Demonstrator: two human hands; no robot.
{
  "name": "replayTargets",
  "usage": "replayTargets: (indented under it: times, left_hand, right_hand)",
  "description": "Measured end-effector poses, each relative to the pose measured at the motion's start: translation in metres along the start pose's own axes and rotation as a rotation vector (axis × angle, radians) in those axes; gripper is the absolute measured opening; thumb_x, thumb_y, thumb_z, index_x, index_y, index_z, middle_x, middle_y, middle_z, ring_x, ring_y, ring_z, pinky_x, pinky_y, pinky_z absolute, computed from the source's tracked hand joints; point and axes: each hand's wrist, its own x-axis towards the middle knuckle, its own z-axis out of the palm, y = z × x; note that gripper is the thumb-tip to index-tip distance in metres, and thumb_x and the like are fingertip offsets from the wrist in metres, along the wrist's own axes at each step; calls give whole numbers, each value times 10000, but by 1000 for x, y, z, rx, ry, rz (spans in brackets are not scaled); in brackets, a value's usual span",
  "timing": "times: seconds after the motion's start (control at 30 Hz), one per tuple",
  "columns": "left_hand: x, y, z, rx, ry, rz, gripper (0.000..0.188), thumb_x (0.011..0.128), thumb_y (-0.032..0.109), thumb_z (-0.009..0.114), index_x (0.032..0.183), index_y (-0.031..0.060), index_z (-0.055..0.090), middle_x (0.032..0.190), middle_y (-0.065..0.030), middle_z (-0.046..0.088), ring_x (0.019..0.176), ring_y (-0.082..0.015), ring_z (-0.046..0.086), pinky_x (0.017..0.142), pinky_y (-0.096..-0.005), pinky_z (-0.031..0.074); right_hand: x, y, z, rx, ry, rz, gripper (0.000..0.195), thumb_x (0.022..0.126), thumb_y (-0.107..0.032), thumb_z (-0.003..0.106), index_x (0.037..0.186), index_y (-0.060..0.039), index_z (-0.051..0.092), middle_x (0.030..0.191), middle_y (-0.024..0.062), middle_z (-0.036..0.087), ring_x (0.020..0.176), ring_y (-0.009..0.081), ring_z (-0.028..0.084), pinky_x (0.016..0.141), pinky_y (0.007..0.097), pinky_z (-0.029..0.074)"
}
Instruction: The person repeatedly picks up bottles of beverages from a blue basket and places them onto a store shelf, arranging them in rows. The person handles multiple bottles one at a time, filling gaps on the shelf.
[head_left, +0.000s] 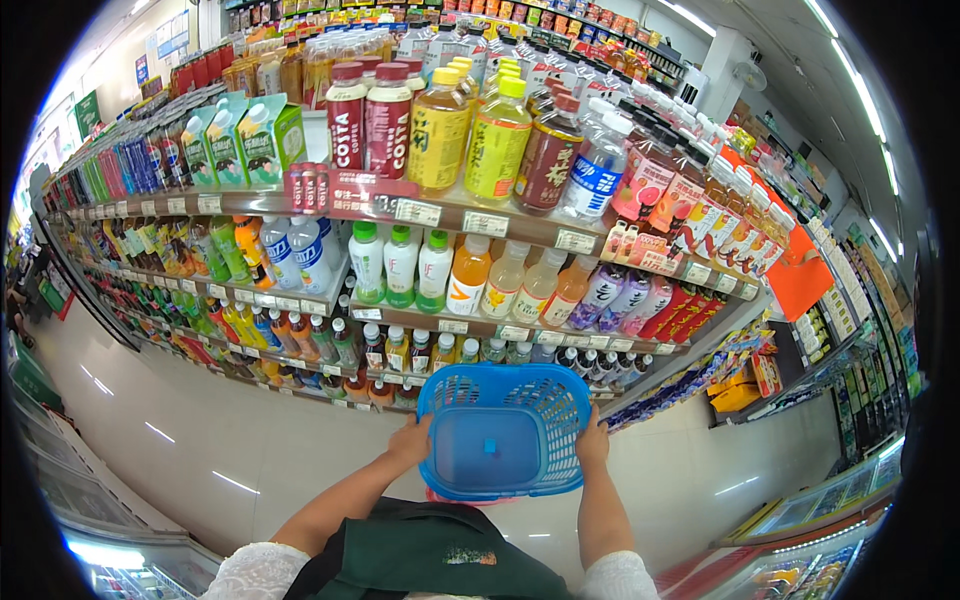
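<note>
A blue plastic shopping basket (487, 450) is held level in front of my dark green apron (442, 555). My left hand (411, 441) grips its left rim, and my right hand (592, 436) grips the right one. Inside lies only a small light-blue square on the bottom; whether it is part of the basket I cannot tell. Beyond the basket's far rim stand small drink bottles on the lower shelf. A bit of something pink shows beneath the near rim.
A tiered drinks shelf (480, 223) curves across the view, packed with bottles, cartons (259, 142) and cans. Glass-topped chillers (810, 562) stand at lower left and right. Hanging snack packets (675, 379) line the shelf's right end. Pale tiled floor (225, 450) lies around me.
</note>
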Motion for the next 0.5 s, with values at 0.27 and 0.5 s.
replayTargets:
  times: [0.27,0.5]
  left_hand:
    - [-30,-81,-30,7,84,-82,556,900,168,546,1438,208,411,1228,-230,577,980,-437,654,825,-533,536]
    - [-38,-96,-50,107,69,-152,558,909,138,533,1443,158,374,1188,-265,576,943,-437,662,774,-521,552]
  right_hand:
    - [-37,-72,21,111,-31,-115,800,869,-143,611,1558,-181,206,1173,262,545,944,441,651,773,517,543]
    - [-45,-114,13,58,-105,-82,795,878,-140,596,1561,-199,193,1187,241,542,926,413,665,767,520,541]
